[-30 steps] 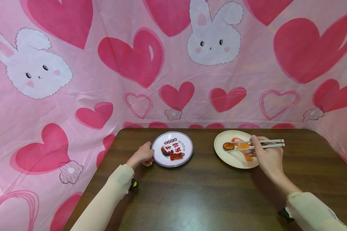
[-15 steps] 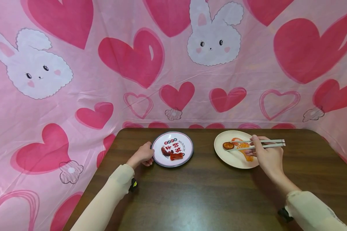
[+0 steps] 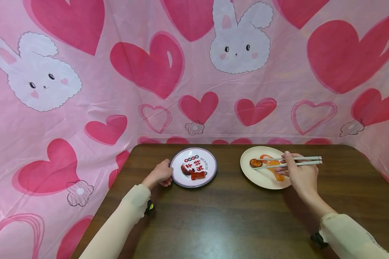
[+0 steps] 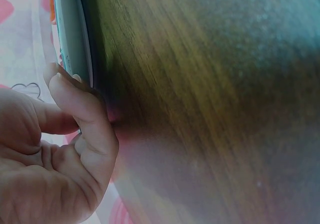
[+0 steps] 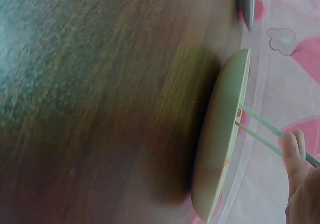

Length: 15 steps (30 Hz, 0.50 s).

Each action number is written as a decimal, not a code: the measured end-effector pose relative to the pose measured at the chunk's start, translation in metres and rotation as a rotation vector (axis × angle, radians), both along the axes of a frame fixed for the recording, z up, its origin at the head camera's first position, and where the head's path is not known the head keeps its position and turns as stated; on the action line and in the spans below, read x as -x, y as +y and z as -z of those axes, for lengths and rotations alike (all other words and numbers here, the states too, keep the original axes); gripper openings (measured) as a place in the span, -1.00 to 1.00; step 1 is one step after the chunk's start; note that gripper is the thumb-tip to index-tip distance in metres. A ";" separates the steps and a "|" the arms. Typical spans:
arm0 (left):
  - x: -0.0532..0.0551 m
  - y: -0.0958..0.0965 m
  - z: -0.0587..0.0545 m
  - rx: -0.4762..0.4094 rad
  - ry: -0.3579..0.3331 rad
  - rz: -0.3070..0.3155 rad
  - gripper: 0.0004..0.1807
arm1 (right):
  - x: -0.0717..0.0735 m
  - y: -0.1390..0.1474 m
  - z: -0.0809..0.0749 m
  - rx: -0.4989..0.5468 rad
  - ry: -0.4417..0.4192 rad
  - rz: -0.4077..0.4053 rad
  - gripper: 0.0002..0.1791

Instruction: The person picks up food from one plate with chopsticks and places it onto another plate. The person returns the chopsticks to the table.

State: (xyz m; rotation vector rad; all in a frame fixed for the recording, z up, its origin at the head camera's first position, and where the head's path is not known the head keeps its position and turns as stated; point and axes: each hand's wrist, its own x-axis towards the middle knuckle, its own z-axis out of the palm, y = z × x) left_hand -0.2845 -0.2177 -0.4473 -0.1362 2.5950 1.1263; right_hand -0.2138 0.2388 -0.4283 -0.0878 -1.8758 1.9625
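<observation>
In the head view my left hand (image 3: 161,173) grips the left rim of a white plate (image 3: 178,158) printed with red characters and a dark blue edge. On that plate lie a dark reddish curved food piece (image 3: 185,169) and a red-brown rectangular piece (image 3: 198,175). My right hand (image 3: 302,177) holds a pair of pale chopsticks (image 3: 306,158) over a cream plate (image 3: 257,181). Their tips are on either side of a round brown slice (image 3: 255,163), mushroom-like, at the plate's left; I cannot tell whether they squeeze it. Orange shrimp-like pieces (image 3: 277,175) lie beside it, partly behind the chopsticks.
Both plates stand near the back edge of a dark wooden table (image 3: 220,212), with a gap between them. A pink cloth (image 3: 207,82) with hearts and rabbits hangs behind the table and along its sides.
My right hand and the chopsticks have shifted very slightly to the right, with the tips still beside the round slice. My left hand and the white plate stay in place.
</observation>
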 end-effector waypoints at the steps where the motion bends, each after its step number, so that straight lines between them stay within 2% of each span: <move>1: 0.000 0.000 0.000 0.001 0.001 0.000 -0.52 | 0.000 0.000 0.000 -0.002 0.001 0.002 -0.67; 6: 0.000 0.001 -0.001 -0.002 0.004 0.002 -0.52 | 0.001 0.003 0.002 -0.035 -0.001 0.012 -0.65; 15: 0.001 -0.001 0.000 0.014 -0.017 -0.002 -0.44 | 0.004 0.007 0.006 -0.032 -0.019 -0.016 -0.63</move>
